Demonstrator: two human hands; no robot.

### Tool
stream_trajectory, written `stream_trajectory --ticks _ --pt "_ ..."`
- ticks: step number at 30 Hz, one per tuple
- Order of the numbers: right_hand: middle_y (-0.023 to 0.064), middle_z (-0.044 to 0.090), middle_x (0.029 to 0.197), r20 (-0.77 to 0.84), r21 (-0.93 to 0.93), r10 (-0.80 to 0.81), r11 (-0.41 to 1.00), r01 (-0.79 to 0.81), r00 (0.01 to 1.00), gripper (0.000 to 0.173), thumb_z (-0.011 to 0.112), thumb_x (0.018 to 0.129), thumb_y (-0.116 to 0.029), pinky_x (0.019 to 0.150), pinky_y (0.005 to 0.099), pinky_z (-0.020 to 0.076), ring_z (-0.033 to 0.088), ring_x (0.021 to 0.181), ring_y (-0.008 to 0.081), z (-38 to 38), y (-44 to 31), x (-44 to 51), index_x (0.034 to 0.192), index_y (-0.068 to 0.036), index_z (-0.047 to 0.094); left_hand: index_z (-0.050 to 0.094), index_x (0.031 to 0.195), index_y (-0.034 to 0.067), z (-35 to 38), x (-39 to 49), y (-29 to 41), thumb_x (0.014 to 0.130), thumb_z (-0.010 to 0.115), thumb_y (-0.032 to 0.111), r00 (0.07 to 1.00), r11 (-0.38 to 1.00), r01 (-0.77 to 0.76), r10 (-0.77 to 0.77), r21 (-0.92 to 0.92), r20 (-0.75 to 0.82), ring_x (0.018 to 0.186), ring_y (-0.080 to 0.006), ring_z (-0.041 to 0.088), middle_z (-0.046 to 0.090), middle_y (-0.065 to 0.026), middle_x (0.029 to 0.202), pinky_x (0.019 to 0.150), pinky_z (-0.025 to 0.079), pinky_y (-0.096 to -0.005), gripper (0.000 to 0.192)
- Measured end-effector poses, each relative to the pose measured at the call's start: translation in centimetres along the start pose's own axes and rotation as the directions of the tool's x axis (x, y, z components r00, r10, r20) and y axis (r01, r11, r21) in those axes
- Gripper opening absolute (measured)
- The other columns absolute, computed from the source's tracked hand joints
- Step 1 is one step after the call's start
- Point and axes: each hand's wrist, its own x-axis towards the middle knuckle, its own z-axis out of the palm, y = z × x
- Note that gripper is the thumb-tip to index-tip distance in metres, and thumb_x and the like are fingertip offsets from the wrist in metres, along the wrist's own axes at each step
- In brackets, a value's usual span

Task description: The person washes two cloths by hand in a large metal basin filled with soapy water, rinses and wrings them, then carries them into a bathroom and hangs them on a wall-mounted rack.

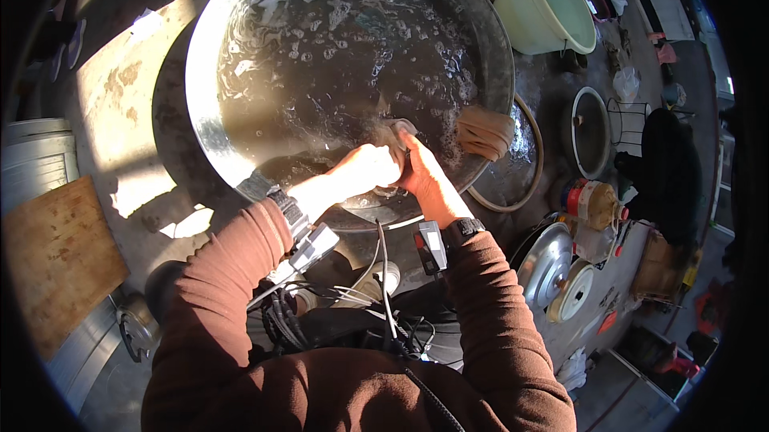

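A large round metal tub (pixel 207 125) of murky, sudsy water (pixel 312 71) lies before me. Over its near part, my left hand (pixel 372 167) is closed in a fist on a wet, pale brownish cloth (pixel 387 131). My right hand (pixel 417 161) grips the same cloth right beside it, thumb pointing up along the bunched fabric. The cloth's lower part is hidden by the hands and the water. A folded tan cloth (pixel 485 132) hangs over the tub's right rim. Both wrists wear black straps with small devices, and cables hang near my lap.
A pale green plastic bucket (pixel 510 17) stands right of the tub. Further right are a round basin (pixel 574 131), plastic bottles (pixel 595 203) and metal pot lids (pixel 544 263). A wooden board (pixel 66 263) lies at the left.
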Motion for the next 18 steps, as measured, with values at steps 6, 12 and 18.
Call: stream_trajectory --ticks 6,12,18 --pt "0.0042 0.060 0.090 -0.031 0.189 -0.146 0.970 0.150 0.989 0.027 0.049 0.092 -0.034 0.077 0.0351 0.0496 0.057 0.080 0.0191 3.3 1.8 -1.5 0.100 -0.009 0.057 0.066 0.088 0.008 -1.2 2.1 3.2 0.086 0.052 0.029 0.824 0.916 0.397 -0.383 -0.057 -0.417 0.095 -0.0326 0.056 0.064 -0.0110 0.090 0.078 0.046 -0.0405 0.025" --pt "0.0086 0.050 0.113 -0.160 -0.630 -0.186 0.776 0.044 0.969 0.051 0.058 0.081 -0.016 0.086 0.0381 0.0434 0.051 0.099 0.0207 2.8 -0.5 -2.7 0.128 -0.014 0.038 0.053 0.110 0.001 -4.5 -0.8 -2.7 0.089 0.051 0.034 0.545 0.728 0.685 -0.546 -0.039 -0.636 0.096 -0.0373 0.055 0.054 -0.0219 0.104 0.081 0.045 -0.0422 0.039" --pt "0.0291 0.037 0.126 0.380 -0.923 -0.484 -0.256 0.288 0.788 0.086 0.070 0.063 -0.015 0.093 0.0419 0.0417 0.044 0.113 0.0408 -1.1 -1.1 -3.0 0.138 -0.016 0.028 0.055 0.108 0.003 -5.2 -1.0 -1.1 0.083 0.058 0.029 0.717 0.707 0.667 -0.695 0.233 0.055 0.080 -0.0249 0.061 0.059 -0.0165 0.090 0.069 0.049 -0.0345 0.036"
